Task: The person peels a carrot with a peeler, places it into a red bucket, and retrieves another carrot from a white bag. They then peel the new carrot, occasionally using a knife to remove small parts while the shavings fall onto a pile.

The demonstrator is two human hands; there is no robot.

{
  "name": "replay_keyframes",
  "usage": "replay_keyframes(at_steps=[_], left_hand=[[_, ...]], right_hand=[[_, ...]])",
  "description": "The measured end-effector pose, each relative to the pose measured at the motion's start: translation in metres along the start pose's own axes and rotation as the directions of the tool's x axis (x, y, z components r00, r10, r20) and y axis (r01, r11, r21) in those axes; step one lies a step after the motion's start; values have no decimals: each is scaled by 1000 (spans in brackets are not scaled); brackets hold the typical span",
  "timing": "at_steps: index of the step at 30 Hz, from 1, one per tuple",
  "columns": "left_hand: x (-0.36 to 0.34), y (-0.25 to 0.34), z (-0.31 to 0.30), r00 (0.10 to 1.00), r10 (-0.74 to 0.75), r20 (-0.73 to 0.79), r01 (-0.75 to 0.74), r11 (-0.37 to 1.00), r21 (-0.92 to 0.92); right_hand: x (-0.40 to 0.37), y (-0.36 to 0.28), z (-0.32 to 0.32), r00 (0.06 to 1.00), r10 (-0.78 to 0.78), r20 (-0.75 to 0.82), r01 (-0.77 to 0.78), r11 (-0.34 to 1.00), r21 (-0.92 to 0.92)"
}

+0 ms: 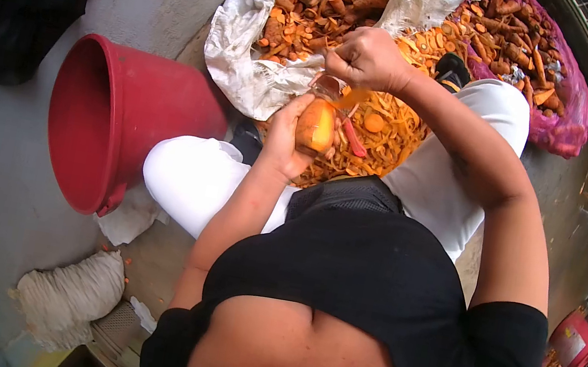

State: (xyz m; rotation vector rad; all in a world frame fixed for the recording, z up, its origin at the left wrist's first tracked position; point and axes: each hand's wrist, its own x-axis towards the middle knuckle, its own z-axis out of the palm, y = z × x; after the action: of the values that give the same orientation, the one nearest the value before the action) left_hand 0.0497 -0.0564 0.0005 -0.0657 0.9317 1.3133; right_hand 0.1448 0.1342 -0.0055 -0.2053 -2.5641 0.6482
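My left hand is wrapped round a thick carrot, which has a bright peeled strip down its side. Just above and to the right, my right hand is closed in a fist on a blurred peeling tool, partly hidden by the hand. A blurred orange strip shows beside the tool. Below both hands lies a heap of orange peelings with some round carrot slices, between my legs. A red handle-like piece rests on the peelings beside the carrot.
A white sack of unpeeled carrots stands open ahead, with a pink mesh bag of carrots to its right. A large red bucket lies tipped at left. A stuffed pale sack sits lower left; another red container is far right.
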Motion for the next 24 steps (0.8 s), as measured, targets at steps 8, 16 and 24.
replay_keyframes(at_steps=[8, 16, 24], left_hand=[[-15, 10, 5, 983, -41, 177, 32, 998, 55], [3, 13, -11, 997, 63, -39, -67, 992, -106], [19, 5, -19, 992, 5, -126, -25, 986, -163]], right_hand=[[3, 33, -5, 926, 326, 190, -241, 898, -367], [0, 29, -30, 751, 398, 526, -436, 898, -57], [10, -3, -59, 892, 236, 385, -338, 914, 224]])
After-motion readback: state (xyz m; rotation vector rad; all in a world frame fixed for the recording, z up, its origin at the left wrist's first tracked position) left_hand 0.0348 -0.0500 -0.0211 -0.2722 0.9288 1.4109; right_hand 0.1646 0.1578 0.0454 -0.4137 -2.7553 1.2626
